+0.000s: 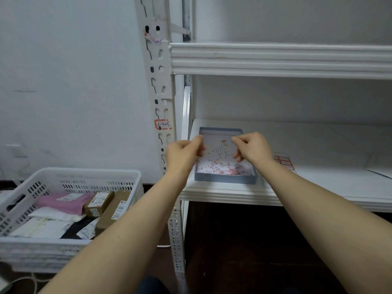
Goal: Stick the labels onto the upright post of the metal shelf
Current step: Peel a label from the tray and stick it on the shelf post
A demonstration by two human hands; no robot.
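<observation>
- White-painted steel forms the upright post (163, 85) of the shelf unit; its slotted face points toward the person, so it can be reached without leaning in.
- One red-bordered label (163, 124) is already stuck on the post, level with the space above the lower shelf (318, 187).
- Left hand (184, 154): fingers are curled, pinching the upper left corner of a thin translucent sheet (218, 145).
- Right hand (253, 148): fingers are curled, pinching the upper right corner of the same sheet.
- Both hands hold the sheet over a shallow blue-grey box (224, 179) at the front left of the lower shelf. This is probably so that peeled waste falls into the box; small red scraps lie inside it.
- Whether a label is on the held sheet cannot be told from this view.
- A label sheet (284, 161) with red-bordered labels lies flat on the shelf just right of the box, beside the right wrist.
- A white basket (63, 249) of parcels (106, 204) stands on the floor left of the post, clear of the working area.
- Judged stage: preparing a label; further labels remain to be applied.
</observation>
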